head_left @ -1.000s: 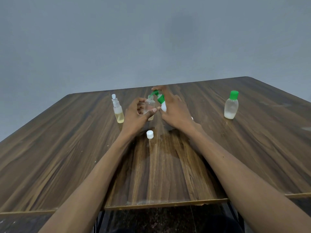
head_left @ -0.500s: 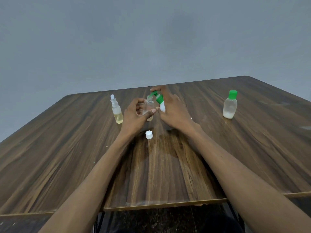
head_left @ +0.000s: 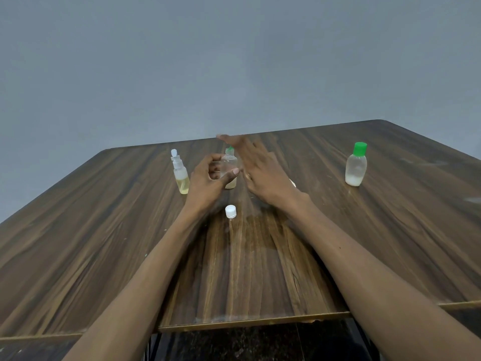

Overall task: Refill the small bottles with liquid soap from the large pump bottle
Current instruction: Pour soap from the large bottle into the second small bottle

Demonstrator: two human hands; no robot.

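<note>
My left hand (head_left: 205,178) grips a small clear uncapped bottle (head_left: 229,166) that stands on the wooden table (head_left: 104,230). My right hand (head_left: 263,173), blurred by motion, covers the large pump bottle just right of it. Only the pump's green spout (head_left: 230,148) shows, over the small bottle's mouth. My right fingers lie stretched over the pump head. A white cap (head_left: 230,211) lies on the table in front of my hands.
A small spray bottle (head_left: 181,175) with yellowish liquid stands left of my left hand. A green-capped bottle (head_left: 356,165) with white liquid stands far right. A bit of something white (head_left: 293,182) peeks out behind my right wrist. The table's front edge (head_left: 252,323) is close to me.
My right hand has shifted up and left over the pump bottle, and now hides its green collar and white body. My left hand and the small bottle have stayed put.
</note>
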